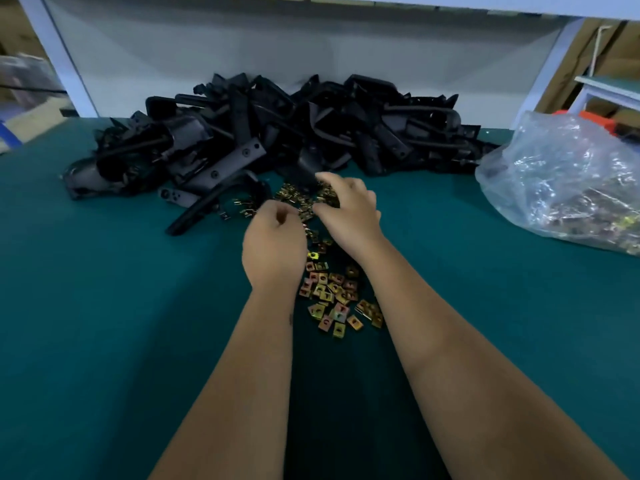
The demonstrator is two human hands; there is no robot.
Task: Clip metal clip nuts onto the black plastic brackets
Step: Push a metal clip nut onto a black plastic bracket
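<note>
Clip nuts [330, 292], small brassy metal squares, lie scattered in a loose trail down the middle of the green table [104, 306], running from between the two forearms up to the foot of the bracket pile. Black plastic brackets [277, 129] are heaped in a wide, tangled mound at the far side of the table, against a pale back panel [277, 53]; a few flat strips with holes stick out of the heap toward the near side. Both hands reach forward over the far end of the nut trail, close together but not touching. The left hand [273, 242] is seen from the back with its fingers curled into a loose fist; whether it holds any nuts cannot be told, since the palm is hidden. The right hand [348, 211] sits just beside it and slightly farther out, fingers bent downward onto the nuts at the edge of the pile; its fingertips are blurred, so whether they pinch one or merely touch them cannot be told. At the right edge of the table, well apart from the hands, lies a crumpled clear plastic bag [568, 181] with more small metal parts showing through it.
</note>
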